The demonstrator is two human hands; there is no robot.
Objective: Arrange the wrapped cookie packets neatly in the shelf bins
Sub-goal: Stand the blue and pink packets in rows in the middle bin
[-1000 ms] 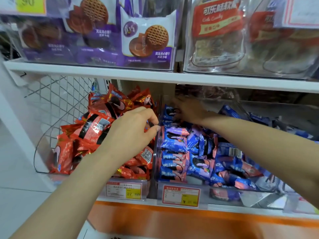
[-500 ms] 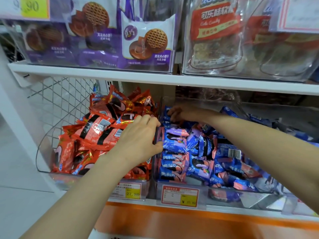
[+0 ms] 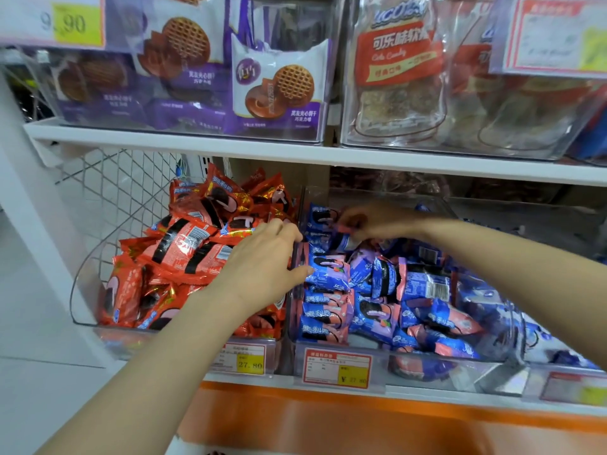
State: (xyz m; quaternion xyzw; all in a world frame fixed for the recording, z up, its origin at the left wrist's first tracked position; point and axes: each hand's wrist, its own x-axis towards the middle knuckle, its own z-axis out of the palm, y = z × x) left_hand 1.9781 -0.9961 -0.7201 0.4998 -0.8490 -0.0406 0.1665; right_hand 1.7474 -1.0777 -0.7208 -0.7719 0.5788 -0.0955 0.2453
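Left hand point(image 3: 262, 267): lying over the clear wall between two bins, fingers bending over its top edge, thumb touching the near blue packets point(image 3: 387, 290); whether it is gripping the wall cannot be told.
Right hand point(image 3: 377, 223): reaching to the far left corner of the right bin point(image 3: 460, 372), fingers pinching one blue packet point(image 3: 343, 240); the grip itself is blurring.
Blue packets: lying heaped in the right bin, some standing on edge along its left wall, just right of the left hand.
Red packets point(image 3: 184, 251): piling loosely in the left bin point(image 3: 82, 290), partly hidden under the left forearm.
Far right of the blue heap: hidden behind the right arm and smearing out of focus.
Price tags point(image 3: 338, 369): hanging on the bin fronts, small print unreadable.
Shelf point(image 3: 427, 397): white, carrying both bins, an orange strip point(image 3: 361, 418) running below.
Upper shelf point(image 3: 230, 149): holding clear bins of purple biscuit bags point(image 3: 279, 83) and candy bags point(image 3: 400, 77).
Wire mesh point(image 3: 115, 192): standing at far left.
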